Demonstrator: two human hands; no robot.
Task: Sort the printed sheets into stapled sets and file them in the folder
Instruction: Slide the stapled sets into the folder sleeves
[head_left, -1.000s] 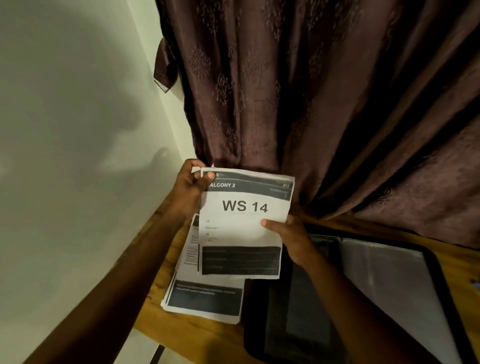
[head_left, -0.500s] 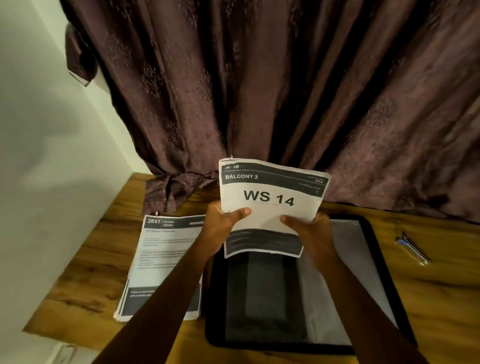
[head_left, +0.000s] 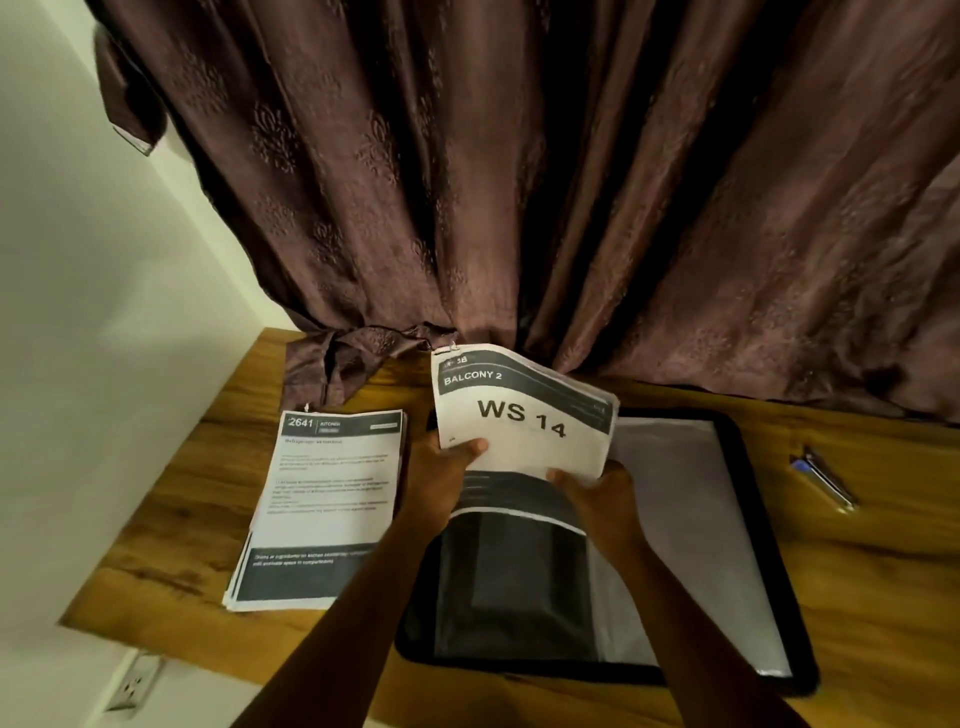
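A stapled set (head_left: 524, 410) headed "BALCONY 2 / WS 14" is held over the open black folder (head_left: 753, 519), bent across its middle. My left hand (head_left: 441, 473) grips its left edge with the thumb on top. My right hand (head_left: 597, 491) pinches its lower right part. The set's lower half curves down onto the folder's dark left pocket (head_left: 514, 587). A staple shows at the set's top left corner. A second pile of printed sheets (head_left: 322, 499) headed "2641" lies flat on the wooden desk (head_left: 182, 499), left of the folder.
A brown curtain (head_left: 519, 182) hangs behind the desk and bunches on it at the back left. A pen (head_left: 826, 480) lies right of the folder. A white wall stands at the left, with a socket (head_left: 132, 683) below the desk edge.
The held set came off the pile and moved right over the folder. My left hand shifted from the top corner to the left edge, and the set now bends and dips toward the pocket.
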